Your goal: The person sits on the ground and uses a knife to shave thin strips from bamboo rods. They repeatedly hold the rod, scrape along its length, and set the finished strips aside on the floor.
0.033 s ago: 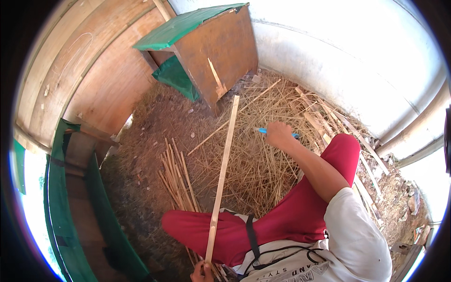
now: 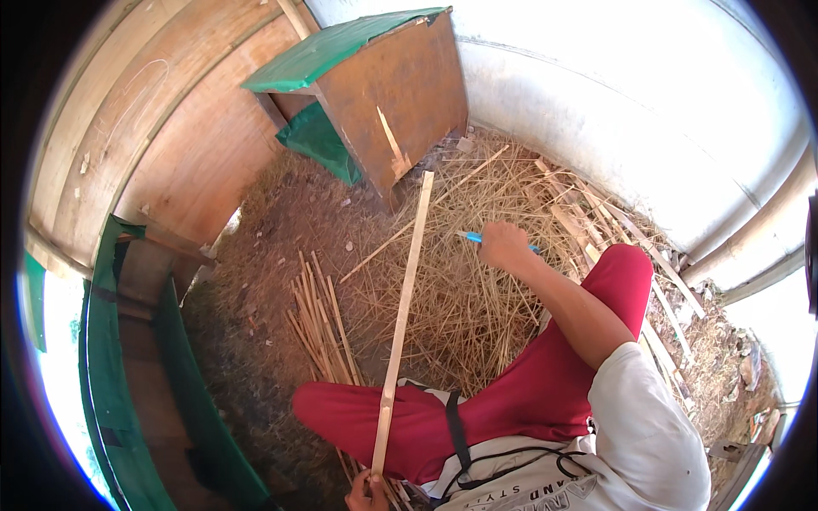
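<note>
My left hand is at the lower edge, its fingers closed round the near end of a long, pale split-wood strip. The strip slants up across my left thigh and out over the ground, its far end standing free near the brown cabinet. My right hand, to the right of the strip, is closed on a blue-handled knife. Its short tip points left toward the strip but stays apart from it. Beyond my left knee lies a bundle of thin wood strips.
A brown cabinet with a green cover stands at the back. Straw-like shavings spread over the dirt. Longer slats lie by the pale wall at right. A green-edged wooden frame stands at left.
My right hand and the knife have shifted very slightly left, toward the strip. My left hand and the strip look nearly unchanged.
</note>
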### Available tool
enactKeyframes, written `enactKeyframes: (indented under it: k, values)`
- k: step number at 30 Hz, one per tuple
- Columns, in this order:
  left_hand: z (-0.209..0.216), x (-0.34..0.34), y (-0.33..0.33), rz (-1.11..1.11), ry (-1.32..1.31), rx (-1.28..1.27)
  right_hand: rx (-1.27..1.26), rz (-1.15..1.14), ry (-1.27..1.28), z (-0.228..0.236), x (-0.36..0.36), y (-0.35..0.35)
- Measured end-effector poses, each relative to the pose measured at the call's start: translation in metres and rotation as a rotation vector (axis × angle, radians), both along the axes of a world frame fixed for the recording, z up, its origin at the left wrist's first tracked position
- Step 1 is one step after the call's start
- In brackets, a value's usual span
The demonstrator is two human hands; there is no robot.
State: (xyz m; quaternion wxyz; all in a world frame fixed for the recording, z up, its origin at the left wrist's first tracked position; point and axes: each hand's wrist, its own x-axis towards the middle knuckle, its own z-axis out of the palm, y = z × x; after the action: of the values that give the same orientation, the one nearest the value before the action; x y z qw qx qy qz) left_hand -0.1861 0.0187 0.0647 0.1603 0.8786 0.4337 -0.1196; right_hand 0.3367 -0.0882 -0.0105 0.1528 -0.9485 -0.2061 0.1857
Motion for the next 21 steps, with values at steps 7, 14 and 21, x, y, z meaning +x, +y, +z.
enactKeyframes:
  k: [7,14,21]
  values:
    - [0.037,0.055,-0.016,0.497,-0.015,-0.337,0.811,-0.35,0.353,-0.015,0.015,0.001]
    - [-0.03,-0.055,0.029,-0.083,-0.015,-0.064,0.984,-0.573,0.268,-0.025,0.049,-0.003]
    - [-0.039,-0.076,0.024,-0.01,-0.12,-0.057,0.922,-0.597,0.134,-0.036,0.051,0.009]
